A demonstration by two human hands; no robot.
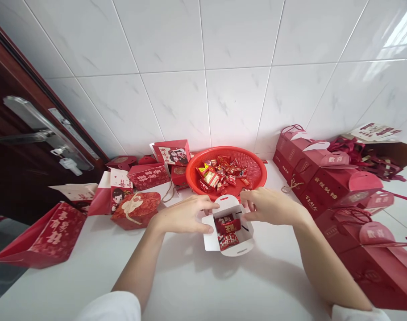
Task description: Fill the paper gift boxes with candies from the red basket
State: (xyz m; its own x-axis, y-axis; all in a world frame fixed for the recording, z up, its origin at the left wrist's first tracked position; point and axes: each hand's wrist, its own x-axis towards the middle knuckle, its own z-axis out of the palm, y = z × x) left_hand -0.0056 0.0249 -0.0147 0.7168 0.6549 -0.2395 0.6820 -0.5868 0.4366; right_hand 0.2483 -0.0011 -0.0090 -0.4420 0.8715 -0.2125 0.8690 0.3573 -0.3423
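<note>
A small candy box point(245, 235) stands with its top flaps spread, showing its white inside, on the table in front of me. Wrapped candies point(229, 240) in red and dark red lie in it. My left hand point(186, 214) is at the box's left side, thumb and forefinger closed around the left flap. At the opposite side, my right hand point(270, 206) has its fingers curled, with thumb and fingers at the right flap, which it partly hides. Just behind the box is a red plastic basket point(259, 171) holding many wrapped candies point(223, 171).
Red gift boxes with handles point(330, 187) are lined up along the right. At the left are several patterned boxes, including an open one point(56, 236) near the edge and one tied with cord point(136, 209). A carton of ribbons point(374, 156) stands far right. A door point(12, 178) borders the left.
</note>
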